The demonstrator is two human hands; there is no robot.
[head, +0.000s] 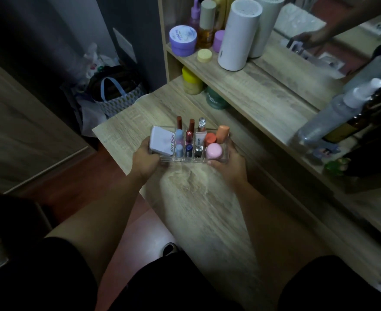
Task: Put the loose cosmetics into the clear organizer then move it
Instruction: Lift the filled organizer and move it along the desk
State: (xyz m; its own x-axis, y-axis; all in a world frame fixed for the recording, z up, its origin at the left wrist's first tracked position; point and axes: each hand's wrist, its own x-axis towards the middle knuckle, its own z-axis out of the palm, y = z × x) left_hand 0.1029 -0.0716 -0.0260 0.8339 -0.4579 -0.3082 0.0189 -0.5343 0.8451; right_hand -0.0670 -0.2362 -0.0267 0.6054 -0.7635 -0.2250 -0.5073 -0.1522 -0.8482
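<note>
The clear organizer (178,160) is over the wooden table (198,198), held at both ends. My left hand (145,161) grips its left end and my right hand (229,163) grips its right end. Inside stand a white compact case (161,141), several lipsticks (191,131), a pink round jar (214,151) and an orange tube (222,133). Whether the organizer touches the table or hangs just above it I cannot tell.
A shelf (241,79) behind holds a purple jar (182,40), a white cylinder (240,34), a yellow lid (204,55) and bottles. Spray bottles (342,108) stand at the right by a mirror. Bags (115,93) lie on the floor at the left.
</note>
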